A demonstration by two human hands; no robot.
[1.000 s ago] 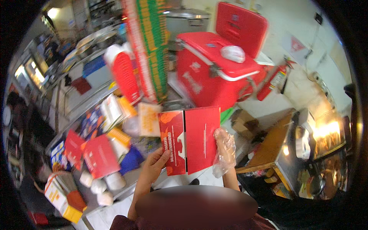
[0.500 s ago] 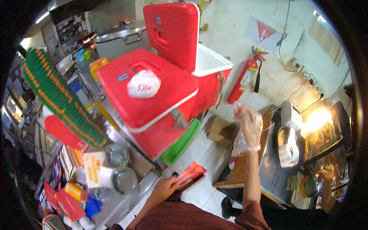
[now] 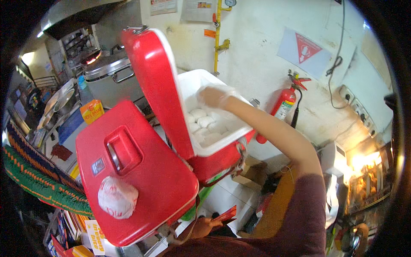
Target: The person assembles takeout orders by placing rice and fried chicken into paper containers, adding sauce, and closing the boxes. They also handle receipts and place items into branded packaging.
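My right hand (image 3: 210, 98), in a clear plastic glove, reaches down into the open red cooler box (image 3: 216, 168). Its fingers are smeared and partly hidden, so I cannot tell whether they grip anything. Several round white wrapped bundles (image 3: 205, 121) lie inside the cooler's white tub, just below this hand. Low in front of me, my left hand (image 3: 201, 228) is closed on a red carton (image 3: 226, 215), held by its edge. The raised red lid (image 3: 155, 81) stands upright to the left of the tub.
A second, shut red cooler (image 3: 147, 199) carries a white paper-wrapped bundle (image 3: 117, 197). Behind are a large steel pot (image 3: 113, 83) and a yellow pipe (image 3: 217, 47). A fire extinguisher (image 3: 280, 107) hangs on the right wall. A lit display case (image 3: 366, 175) stands at right.
My right hand has moved left from near the extinguisher into the open cooler. My view has come closer to the coolers. The red carton has stayed in my left hand.
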